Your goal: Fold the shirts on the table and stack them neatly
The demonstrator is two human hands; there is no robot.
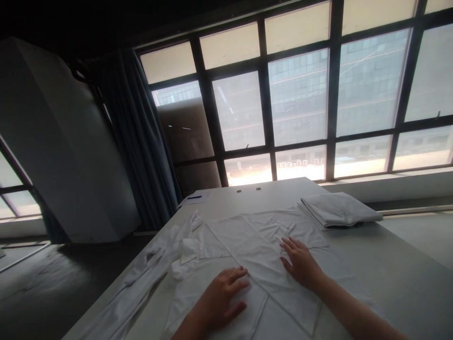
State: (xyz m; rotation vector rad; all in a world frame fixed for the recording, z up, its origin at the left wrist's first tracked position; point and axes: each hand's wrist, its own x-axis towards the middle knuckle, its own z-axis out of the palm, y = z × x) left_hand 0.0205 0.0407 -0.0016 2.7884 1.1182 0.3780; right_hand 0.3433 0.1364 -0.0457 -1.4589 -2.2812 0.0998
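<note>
- White, thin-looking cloth: in the head view, a garment (226,231) lies spread on the table (392,269) before the person, with wrinkles and seam lines across it.
- The left hand (226,293) rests palm down on the nearer part, fingers loosely together and thumb apart; the right hand (300,259) lies farther out, to the right, with fingers a little spread. Both are opened flat — I see no cloth pinched in either.
- For such flat-handed work, I judge that light and even pressure serves best: one palm can steady the cloth, the other can stroke outward, along the seams rather than across them. The small creases beyond the right hand perhaps need most care, because a heavy push could only shift them.
- The table is pale and smooth. Loose white fabric (138,283) lies crumpled along its left side, a folded white stack (343,208) at the right, paper (201,200) with a blue pen (194,197) at the far left.
- The room is dim: a big window (299,99) behind, a blue curtain (141,132), a broad pillar (78,141). This backlight — strong — may make creases difficult to judge.
</note>
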